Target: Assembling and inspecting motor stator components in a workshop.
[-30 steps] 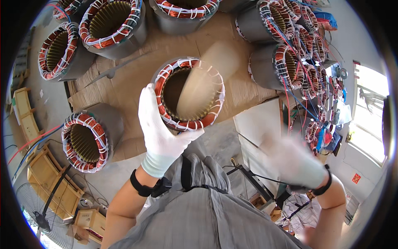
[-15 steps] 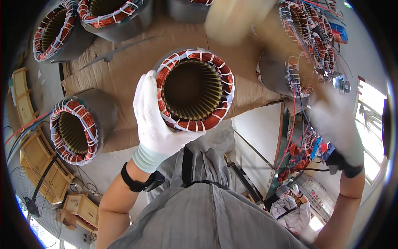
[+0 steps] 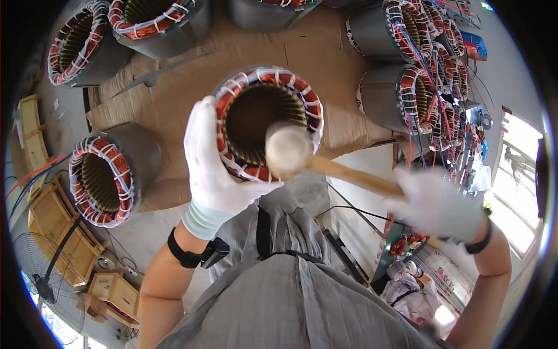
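A motor stator (image 3: 313, 107) stands in front of me on brown cardboard, its round bore facing up. Copper windings bound with white lacing ring its top. My left hand (image 3: 206, 151), in a white glove, grips the left and near side of that ring, thumb along the near edge. In my right hand (image 3: 436, 200), also gloved and slightly blurred, is the wooden handle of a mallet (image 3: 288, 150). The mallet's pale round head covers the near right part of the winding and some of the bore. Whether it touches the winding, I cannot tell.
Another stator (image 3: 102, 183) lies at the left, and several more line the far edge. At the right, stators (image 3: 383, 99) with loose coloured leads crowd together on the cardboard (image 3: 331, 87). Wooden crates (image 3: 64, 230) and a fan (image 3: 46, 285) stand lower left. A co-worker (image 3: 410, 294) is lower right.
The mallet has swung down from the far right onto the near right of the stator's ring. My right hand came lower and inward. My left hand and the stator shifted slightly left.
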Demonstrator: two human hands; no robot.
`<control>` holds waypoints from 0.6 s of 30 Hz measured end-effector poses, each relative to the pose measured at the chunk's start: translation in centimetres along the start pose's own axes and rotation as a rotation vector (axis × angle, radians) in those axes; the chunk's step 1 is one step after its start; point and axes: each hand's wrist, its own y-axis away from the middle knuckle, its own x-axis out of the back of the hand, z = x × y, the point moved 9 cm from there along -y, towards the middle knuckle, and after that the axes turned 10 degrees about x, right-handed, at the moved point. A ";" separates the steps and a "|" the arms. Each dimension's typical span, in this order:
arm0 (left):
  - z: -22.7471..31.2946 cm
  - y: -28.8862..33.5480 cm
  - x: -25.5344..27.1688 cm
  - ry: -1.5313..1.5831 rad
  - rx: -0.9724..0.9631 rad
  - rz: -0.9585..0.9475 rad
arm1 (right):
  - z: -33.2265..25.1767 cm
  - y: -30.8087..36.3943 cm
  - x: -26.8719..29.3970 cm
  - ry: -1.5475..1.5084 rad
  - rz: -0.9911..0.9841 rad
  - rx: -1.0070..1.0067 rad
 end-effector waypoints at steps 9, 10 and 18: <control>0.5 0.3 0.0 -0.079 -0.021 -0.001 | -4.6 0.5 -5.2 -0.359 0.689 0.180; -0.2 0.5 -0.2 -0.041 -0.030 -0.024 | -6.0 -1.5 -9.4 -0.658 0.345 -0.067; 0.0 -0.4 0.3 0.037 0.027 -0.158 | -13.3 -3.4 -13.1 -2.281 1.205 0.014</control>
